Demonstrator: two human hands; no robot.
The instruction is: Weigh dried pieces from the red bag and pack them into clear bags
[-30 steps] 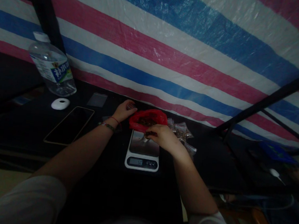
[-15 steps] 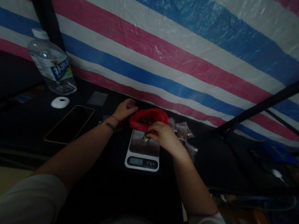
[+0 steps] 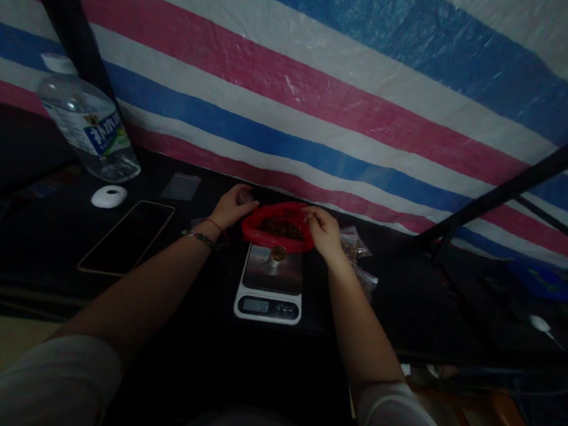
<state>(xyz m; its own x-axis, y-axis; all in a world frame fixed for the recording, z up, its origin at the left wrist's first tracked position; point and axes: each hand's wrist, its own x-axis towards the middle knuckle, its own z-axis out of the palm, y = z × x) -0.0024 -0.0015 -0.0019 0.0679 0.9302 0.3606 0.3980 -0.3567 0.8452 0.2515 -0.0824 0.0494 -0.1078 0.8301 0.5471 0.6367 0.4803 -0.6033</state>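
A red plastic bag (image 3: pixel 251 231) lies open behind the scale, with dark brown loose bits inside. On the metal plate of the white digital kitchen scale (image 3: pixel 267 315) stands a small cup (image 3: pixel 276 258) filled with brown bits. My left hand (image 3: pixel 233 208) is at the bag's left side, fingers curled round a small clear round thing (image 3: pixel 245 198) whose kind I cannot make out. At the bag's right rim is my right hand (image 3: pixel 323 231), thumb and fingers pinched at the red plastic. Small filled zip bags (image 3: pixel 354 243) lie just right of it.
Left on the black table are a phone (image 3: pixel 127 238), a white earbud case (image 3: pixel 109 196), a flat clear zip bag (image 3: pixel 180 187) and a large plastic bottle (image 3: pixel 91 127). Striped sheeting (image 3: pixel 295 100) hangs behind. A black metal bar (image 3: pixel 512 188) slants on the right.
My right hand has moved from above the small cup back to the bag's right rim, leaving the cup uncovered on the scale. My left hand stays beside the bag.
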